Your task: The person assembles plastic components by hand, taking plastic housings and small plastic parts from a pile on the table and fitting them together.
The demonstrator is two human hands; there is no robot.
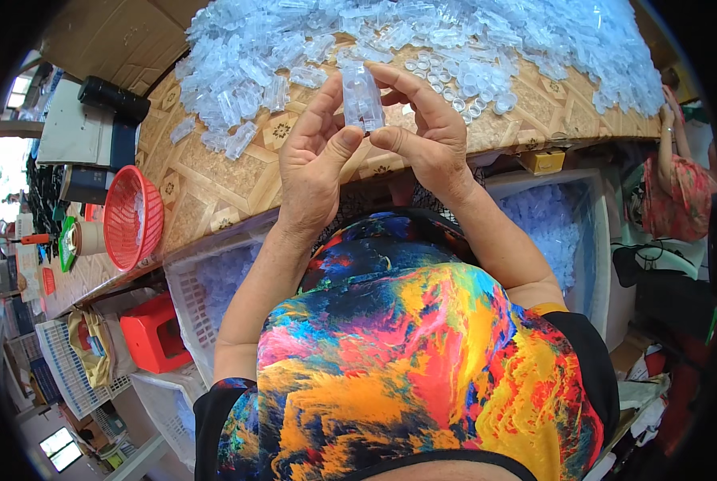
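While the left hand (309, 164) and right hand (432, 148) pointed toward twelve o'clock, their fingers (410, 86) gripped a clear plastic piece (361, 98), edges partly hidden.

I count one round red plastic basket (123, 224), one red plastic stool (144, 330), one black cylinder (114, 99), one small yellow box (544, 163); clear plastic pieces (422, 20) and round clear caps (458, 105): numerous, uncountable.

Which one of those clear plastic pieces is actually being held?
The clear elongated plastic piece between the left hand and right hand; similar clear plastic pieces nearby lie loose on the brown patterned tabletop.
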